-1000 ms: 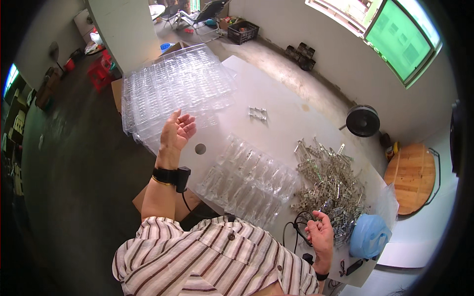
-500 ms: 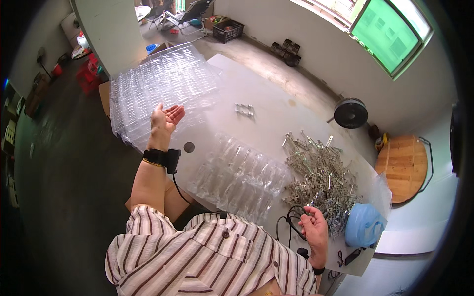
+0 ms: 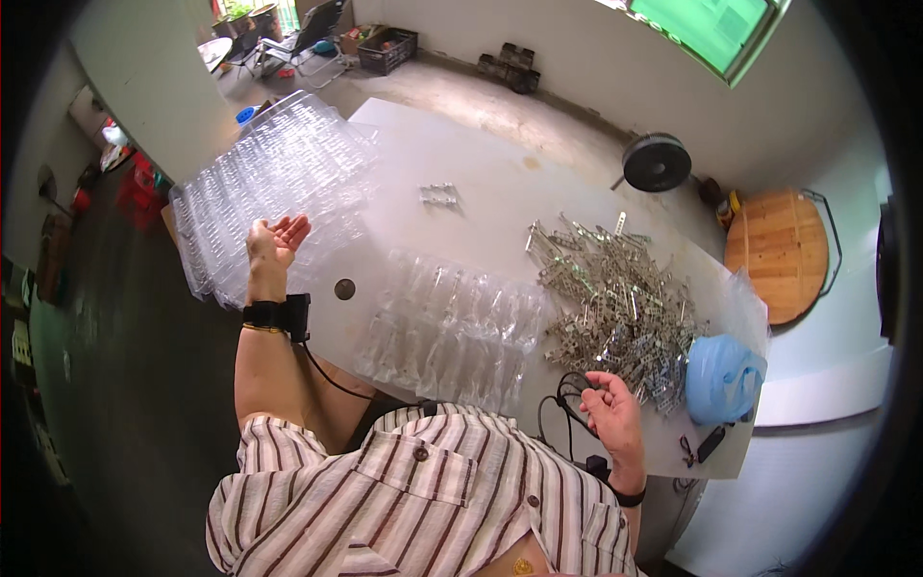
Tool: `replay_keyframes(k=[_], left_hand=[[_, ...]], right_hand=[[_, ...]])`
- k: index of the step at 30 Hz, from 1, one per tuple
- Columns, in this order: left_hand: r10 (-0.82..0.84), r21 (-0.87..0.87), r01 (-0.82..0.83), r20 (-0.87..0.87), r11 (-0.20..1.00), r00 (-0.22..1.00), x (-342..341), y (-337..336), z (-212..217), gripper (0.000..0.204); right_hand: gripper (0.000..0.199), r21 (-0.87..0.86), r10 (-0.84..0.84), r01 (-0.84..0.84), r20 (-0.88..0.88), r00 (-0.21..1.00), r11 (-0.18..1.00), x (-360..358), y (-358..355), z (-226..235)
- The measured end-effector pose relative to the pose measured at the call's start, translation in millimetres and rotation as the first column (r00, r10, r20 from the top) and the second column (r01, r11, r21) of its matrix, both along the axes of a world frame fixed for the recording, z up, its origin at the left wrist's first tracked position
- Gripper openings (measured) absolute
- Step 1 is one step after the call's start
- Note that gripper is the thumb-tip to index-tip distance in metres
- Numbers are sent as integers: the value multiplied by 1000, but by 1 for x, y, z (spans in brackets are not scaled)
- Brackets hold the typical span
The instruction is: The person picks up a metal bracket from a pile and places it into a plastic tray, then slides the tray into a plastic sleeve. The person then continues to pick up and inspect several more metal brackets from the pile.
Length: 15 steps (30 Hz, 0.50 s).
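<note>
My left hand point(image 3: 276, 245) is raised palm up, fingers stretched out and holding nothing. It is over the near edge of a stack of clear plastic trays point(image 3: 264, 159). My right hand point(image 3: 615, 413) hovers at the table's near side, palm up and fingers loosely curled, with nothing visible in it. A looped black cable point(image 3: 565, 396) hangs beside its thumb. Beyond it lies a heap of metal strips point(image 3: 625, 308) with holes. A clear moulded tray point(image 3: 452, 327) sits in front of my body. Farther back lies a small group of metal pieces point(image 3: 439, 195).
The pale table point(image 3: 404, 144) has a round hole point(image 3: 344, 288). A blue plastic bag point(image 3: 721, 380) stands at its right end. Past the table are a black fan point(image 3: 657, 162), a round wooden board point(image 3: 779, 255) and a black crate point(image 3: 387, 51). Red stools point(image 3: 142, 192) stand far left.
The view has shifted, so the table and its contents appear farther left and higher. Both hands keep nearly the same pose. Nothing has been picked up or put down.
</note>
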<state>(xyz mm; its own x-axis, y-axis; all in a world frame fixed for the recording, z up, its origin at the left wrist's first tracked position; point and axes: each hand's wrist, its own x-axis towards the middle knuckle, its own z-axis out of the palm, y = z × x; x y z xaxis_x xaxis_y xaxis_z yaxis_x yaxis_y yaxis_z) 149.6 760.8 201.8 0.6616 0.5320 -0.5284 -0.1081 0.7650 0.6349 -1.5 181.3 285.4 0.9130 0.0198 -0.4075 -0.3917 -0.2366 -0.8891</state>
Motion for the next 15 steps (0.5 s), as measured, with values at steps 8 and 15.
replay_keyframes(k=[8, 15], left_hand=[[-53, 226, 47, 23, 973, 998, -12, -19, 23, 41], [-250, 413, 194, 86, 890, 964, -44, -68, 75, 38]], right_hand=[[34, 20, 11, -11, 35, 999, 1000, 8, 2, -5], [35, 25, 14, -14, -20, 1000, 1000, 12, -1, -1]])
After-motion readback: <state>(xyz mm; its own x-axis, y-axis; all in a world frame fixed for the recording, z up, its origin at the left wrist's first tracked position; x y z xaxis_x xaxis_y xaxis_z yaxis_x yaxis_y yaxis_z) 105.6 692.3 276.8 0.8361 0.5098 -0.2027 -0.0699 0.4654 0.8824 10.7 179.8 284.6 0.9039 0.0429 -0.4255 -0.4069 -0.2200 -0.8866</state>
